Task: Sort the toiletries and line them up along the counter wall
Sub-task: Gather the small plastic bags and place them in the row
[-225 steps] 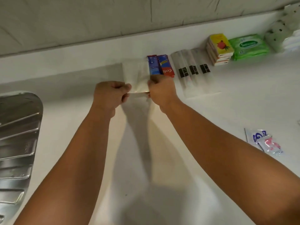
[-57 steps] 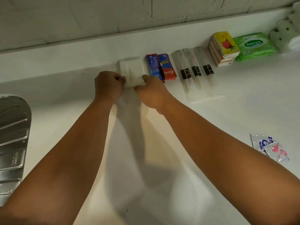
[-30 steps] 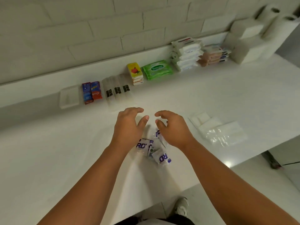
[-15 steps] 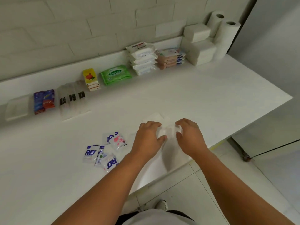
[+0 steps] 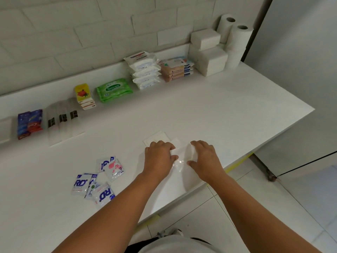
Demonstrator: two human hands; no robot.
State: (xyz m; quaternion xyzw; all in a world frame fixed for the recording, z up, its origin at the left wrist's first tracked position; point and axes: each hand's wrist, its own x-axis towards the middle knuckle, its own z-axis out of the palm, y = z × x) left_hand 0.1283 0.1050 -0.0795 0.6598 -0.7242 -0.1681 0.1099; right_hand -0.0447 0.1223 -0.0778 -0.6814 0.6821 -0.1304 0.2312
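Near the counter's front edge my left hand (image 5: 159, 158) and my right hand (image 5: 203, 157) grip the two ends of a clear plastic packet (image 5: 182, 156) holding something white. Flat white packets (image 5: 157, 138) lie just behind the hands. Loose sachets (image 5: 97, 180), blue-and-white and pink, lie scattered to the left. Along the wall stand toothpaste boxes (image 5: 30, 123), clear sleeves with black labels (image 5: 62, 121), a yellow box stack (image 5: 84, 96), a green wipes pack (image 5: 114, 90), a white wipes stack (image 5: 144, 70) and a tan pack stack (image 5: 176, 68).
White tissue blocks (image 5: 207, 52) and paper rolls (image 5: 235, 39) fill the back right corner. A flat white packet (image 5: 5, 129) lies at the far left by the wall. The counter's front edge (image 5: 235, 166) runs right beside my hands, above a tiled floor.
My hands left the white packet by the wall, passed over the loose sachets, and moved right to the clear packet, which they now grip at both ends.
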